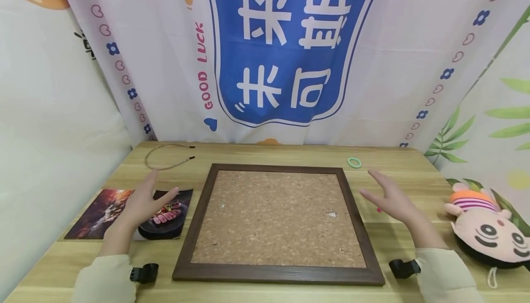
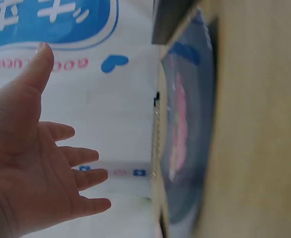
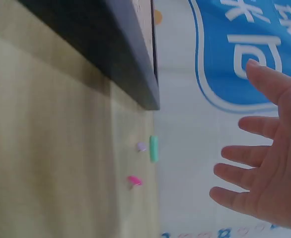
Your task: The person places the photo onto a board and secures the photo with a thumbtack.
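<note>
My left hand (image 1: 142, 202) hovers above two glossy pictures with its fingers spread, holding nothing. Beneath it lie a fiery, dark picture (image 1: 93, 218) and a food picture (image 1: 175, 222), both partly hidden by the hand and forearm. A brown-framed corkboard (image 1: 281, 220) lies flat between the hands, touched by neither. My right hand (image 1: 393, 202) is in the air to the board's right, fingers extended and palm empty. Close by on the table are a pink pushpin (image 3: 134, 180) and a lilac pushpin (image 3: 141, 147).
Behind the pictures rests a thin headband (image 1: 147, 157). A green ring (image 1: 350, 161) lies beyond the board's far right corner. On the right side sits a plush face-shaped toy (image 1: 488, 234). A printed curtain (image 1: 174, 87) hangs along the table's back edge.
</note>
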Action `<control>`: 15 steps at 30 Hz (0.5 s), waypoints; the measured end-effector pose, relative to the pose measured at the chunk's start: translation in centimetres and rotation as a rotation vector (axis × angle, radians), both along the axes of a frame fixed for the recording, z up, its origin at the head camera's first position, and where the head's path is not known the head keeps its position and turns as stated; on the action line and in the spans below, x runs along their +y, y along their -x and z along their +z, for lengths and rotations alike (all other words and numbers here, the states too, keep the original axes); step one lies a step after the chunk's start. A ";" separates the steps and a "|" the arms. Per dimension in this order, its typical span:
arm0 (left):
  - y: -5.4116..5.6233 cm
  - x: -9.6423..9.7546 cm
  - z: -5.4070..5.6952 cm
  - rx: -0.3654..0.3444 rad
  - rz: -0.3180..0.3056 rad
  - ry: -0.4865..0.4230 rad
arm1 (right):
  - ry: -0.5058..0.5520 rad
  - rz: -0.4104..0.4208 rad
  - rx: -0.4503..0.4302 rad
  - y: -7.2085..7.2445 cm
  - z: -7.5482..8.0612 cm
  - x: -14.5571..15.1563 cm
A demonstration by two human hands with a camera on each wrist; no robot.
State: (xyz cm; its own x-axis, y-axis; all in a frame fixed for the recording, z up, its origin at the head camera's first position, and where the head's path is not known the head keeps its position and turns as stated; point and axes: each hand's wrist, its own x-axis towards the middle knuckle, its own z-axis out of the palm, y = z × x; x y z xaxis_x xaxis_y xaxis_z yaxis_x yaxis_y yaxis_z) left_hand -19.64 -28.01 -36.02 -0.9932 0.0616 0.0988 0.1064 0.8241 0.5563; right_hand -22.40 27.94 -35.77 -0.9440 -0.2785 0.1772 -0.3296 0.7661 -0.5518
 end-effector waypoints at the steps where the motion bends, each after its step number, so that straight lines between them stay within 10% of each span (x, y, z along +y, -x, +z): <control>1: -0.1 -0.3 -0.2 -0.019 -0.004 -0.041 | 0.014 -0.014 -0.016 0.0 -0.4 0.2; 15: -0.5 -2.3 -2.6 -0.148 0.063 -0.098 | 0.107 -0.172 -0.050 -0.3 -4.0 2.7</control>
State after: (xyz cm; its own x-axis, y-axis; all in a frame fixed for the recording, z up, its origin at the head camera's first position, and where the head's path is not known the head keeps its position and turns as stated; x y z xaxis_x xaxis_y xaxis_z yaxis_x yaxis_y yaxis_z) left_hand -19.17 -30.32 -38.60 -0.9989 -0.0042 -0.0461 -0.0327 0.7679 0.6398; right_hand -22.14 30.67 -39.81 -0.9843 -0.0949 0.1490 -0.1695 0.7445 -0.6458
